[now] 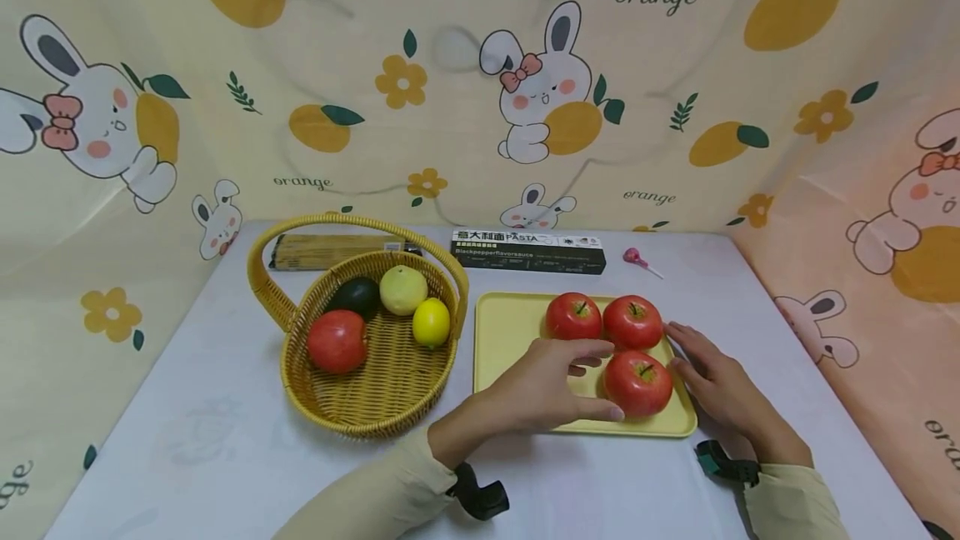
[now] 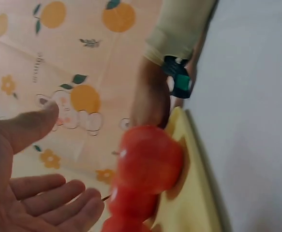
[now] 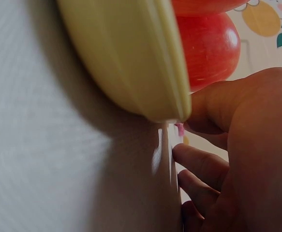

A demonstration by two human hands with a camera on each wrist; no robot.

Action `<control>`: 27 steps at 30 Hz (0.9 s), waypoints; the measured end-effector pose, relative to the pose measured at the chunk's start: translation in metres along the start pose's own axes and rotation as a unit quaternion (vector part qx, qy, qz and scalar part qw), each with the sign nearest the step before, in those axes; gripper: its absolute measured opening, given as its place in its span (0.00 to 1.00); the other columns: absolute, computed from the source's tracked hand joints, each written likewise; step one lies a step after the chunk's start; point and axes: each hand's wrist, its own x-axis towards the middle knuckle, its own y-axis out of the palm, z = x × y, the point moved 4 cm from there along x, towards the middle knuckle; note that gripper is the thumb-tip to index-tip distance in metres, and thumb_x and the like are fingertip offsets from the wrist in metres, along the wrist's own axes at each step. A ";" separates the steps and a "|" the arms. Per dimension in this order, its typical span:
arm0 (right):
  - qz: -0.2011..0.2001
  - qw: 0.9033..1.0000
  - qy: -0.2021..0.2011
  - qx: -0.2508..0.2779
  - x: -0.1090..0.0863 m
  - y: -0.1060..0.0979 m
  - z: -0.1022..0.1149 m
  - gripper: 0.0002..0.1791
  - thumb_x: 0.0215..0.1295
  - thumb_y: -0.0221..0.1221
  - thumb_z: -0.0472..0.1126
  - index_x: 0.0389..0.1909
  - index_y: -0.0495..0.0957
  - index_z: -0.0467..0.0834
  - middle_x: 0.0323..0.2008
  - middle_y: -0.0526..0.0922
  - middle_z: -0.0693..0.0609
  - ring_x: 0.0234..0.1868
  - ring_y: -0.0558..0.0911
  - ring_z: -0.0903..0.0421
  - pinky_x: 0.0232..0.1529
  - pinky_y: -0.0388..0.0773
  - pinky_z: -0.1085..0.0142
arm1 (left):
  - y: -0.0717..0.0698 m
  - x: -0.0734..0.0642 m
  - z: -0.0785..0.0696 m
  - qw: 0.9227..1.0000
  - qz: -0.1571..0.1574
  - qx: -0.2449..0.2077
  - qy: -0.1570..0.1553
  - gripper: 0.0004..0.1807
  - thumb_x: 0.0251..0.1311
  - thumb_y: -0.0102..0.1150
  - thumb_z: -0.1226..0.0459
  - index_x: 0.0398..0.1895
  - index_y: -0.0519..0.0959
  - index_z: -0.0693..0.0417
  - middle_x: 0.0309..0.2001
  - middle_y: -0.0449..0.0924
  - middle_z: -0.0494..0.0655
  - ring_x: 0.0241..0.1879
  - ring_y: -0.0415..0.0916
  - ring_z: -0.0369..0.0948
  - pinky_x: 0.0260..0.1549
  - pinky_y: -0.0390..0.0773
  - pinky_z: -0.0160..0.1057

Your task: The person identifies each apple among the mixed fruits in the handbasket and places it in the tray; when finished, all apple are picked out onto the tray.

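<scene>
Three red apples sit on the right half of a yellow tray (image 1: 504, 332). My left hand (image 1: 534, 386) hovers over the tray, with thumb and fingers spread on the left side of the nearest apple (image 1: 638, 385). In the left wrist view a gap shows between that hand and the apple (image 2: 150, 157); nothing is in its palm. My right hand (image 1: 723, 386) rests at the tray's right edge, fingers loosely bent. From the right wrist its thumb (image 3: 211, 106) is right at the tray rim, with the other fingers lower, beside the tray. Behind are the other two apples, left (image 1: 573, 315) and right (image 1: 633, 321).
Left of the tray stands a wicker basket (image 1: 367, 423) with a tall handle, holding a red fruit (image 1: 337, 342), an avocado (image 1: 355, 298), a pale green fruit (image 1: 403, 289) and a lemon (image 1: 431, 322). Behind lie a pasta pack (image 1: 330, 252), a black box (image 1: 528, 252) and a lollipop (image 1: 636, 257).
</scene>
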 end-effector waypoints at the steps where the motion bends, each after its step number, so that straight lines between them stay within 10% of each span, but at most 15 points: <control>1: 0.000 1.000 0.000 0.001 0.000 0.000 0.000 0.39 0.85 0.56 0.52 0.89 0.55 0.50 0.85 0.57 0.30 0.80 0.60 0.20 0.66 0.67 0.20 | -0.006 -0.006 0.001 1.000 0.003 -0.020 0.000 0.40 0.62 0.82 0.52 0.76 0.78 0.48 0.70 0.83 0.41 0.64 0.82 0.34 0.64 0.82 0.31; 7: 0.000 1.000 -0.004 0.006 0.000 -0.002 0.001 0.39 0.85 0.56 0.52 0.89 0.55 0.49 0.85 0.56 0.30 0.80 0.60 0.19 0.67 0.66 0.20 | -0.048 -0.046 0.010 0.995 0.013 -0.094 0.002 0.37 0.62 0.81 0.59 0.75 0.79 0.48 0.69 0.84 0.43 0.64 0.83 0.32 0.67 0.80 0.32; 15: 0.001 1.000 0.000 0.008 0.001 -0.002 -0.001 0.39 0.84 0.56 0.52 0.89 0.55 0.50 0.85 0.56 0.31 0.80 0.60 0.19 0.66 0.66 0.20 | -0.117 -0.104 0.025 0.997 0.033 -0.068 0.004 0.37 0.67 0.78 0.61 0.78 0.76 0.53 0.73 0.81 0.48 0.71 0.80 0.46 0.73 0.78 0.49; 27: 0.003 1.000 0.015 0.006 0.000 0.001 -0.001 0.40 0.84 0.56 0.54 0.89 0.55 0.50 0.85 0.56 0.30 0.81 0.59 0.20 0.67 0.66 0.19 | -0.206 -0.170 0.046 0.991 -0.053 0.092 -0.078 0.37 0.66 0.78 0.52 0.77 0.78 0.47 0.72 0.81 0.50 0.71 0.79 0.56 0.69 0.79 0.64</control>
